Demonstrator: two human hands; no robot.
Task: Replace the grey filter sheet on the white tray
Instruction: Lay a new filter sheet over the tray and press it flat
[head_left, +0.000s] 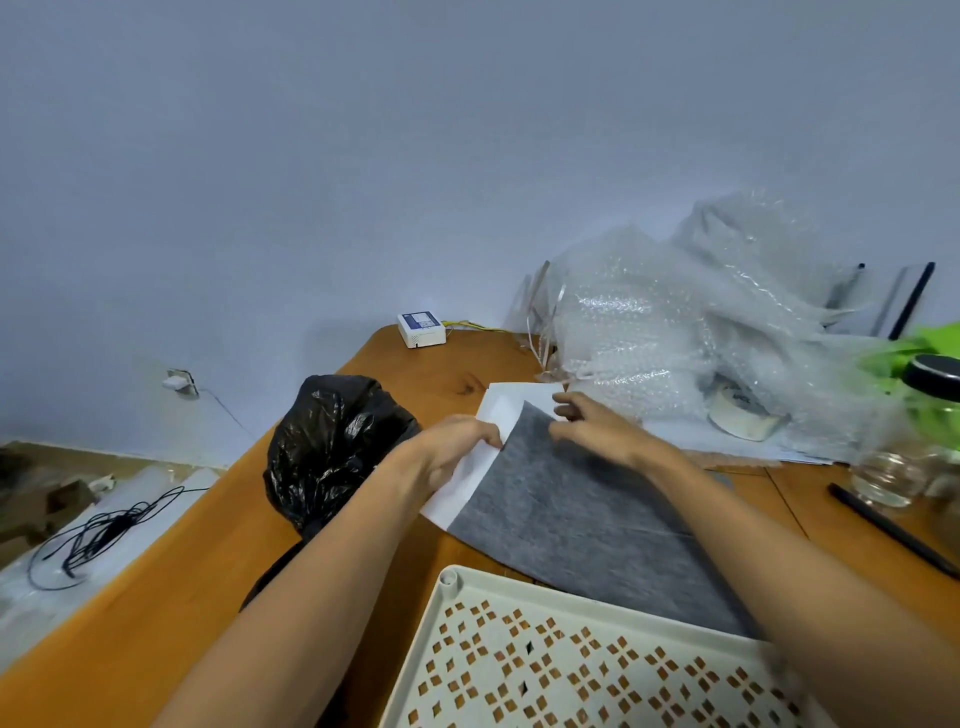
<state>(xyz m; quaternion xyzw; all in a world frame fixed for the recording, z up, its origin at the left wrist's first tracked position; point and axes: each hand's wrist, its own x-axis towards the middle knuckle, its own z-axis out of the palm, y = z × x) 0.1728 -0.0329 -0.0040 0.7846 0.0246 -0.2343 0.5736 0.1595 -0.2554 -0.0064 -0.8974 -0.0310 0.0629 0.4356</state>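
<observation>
Both hands, the left hand (457, 447) pinching the white backing (491, 447) and the right hand (597, 431) gripping the grey filter sheet (571, 514), work mid-frame, while the bare white tray (452, 613) lies below them at the lower right.

Matt felt-like grey filter sheet (582, 525), perforated plastic white tray (519, 592), glossy wooden table (171, 618).

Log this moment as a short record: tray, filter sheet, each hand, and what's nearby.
tray: white tray, perforated, bare, nearest the camera
filter: grey filter sheet flat on the wooden table, partly over white sheet
left hand: on the white sheet's edge
right hand: fingers at the grey sheet's far corner
nearby: black bag, bubble wrap
</observation>
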